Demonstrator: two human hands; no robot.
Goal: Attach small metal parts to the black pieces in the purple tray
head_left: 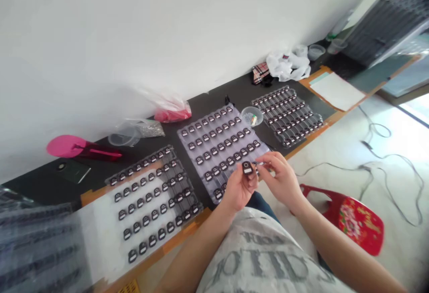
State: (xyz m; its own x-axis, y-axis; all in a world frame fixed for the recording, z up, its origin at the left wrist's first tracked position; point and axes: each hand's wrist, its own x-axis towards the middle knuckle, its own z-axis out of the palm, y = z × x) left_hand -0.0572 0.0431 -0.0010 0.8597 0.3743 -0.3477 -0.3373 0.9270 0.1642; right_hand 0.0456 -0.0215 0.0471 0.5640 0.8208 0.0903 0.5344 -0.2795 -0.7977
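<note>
Between the thumb and fingers of my left hand [238, 191] is a small black device [247, 167] with a ring mark and a white label. My right hand [280, 177] is closed in a pinch at the device's right side; whatever sits between those fingertips is too small to make out. Just beyond both hands lies a clear plastic tray [187, 159] with rows of similar black devices. A second tray [197, 194] of them is to the left, partly over a white sheet. A third tray [303, 143] stands to the right.
A round tub [252, 116] of small parts sits between two trays. Along the wall are a pink scoop [67, 146], a phone [73, 171], a red-filled bag [172, 110] and white plastic bags [288, 65]. A red stool [362, 223] and cables [385, 154] are on the floor at right.
</note>
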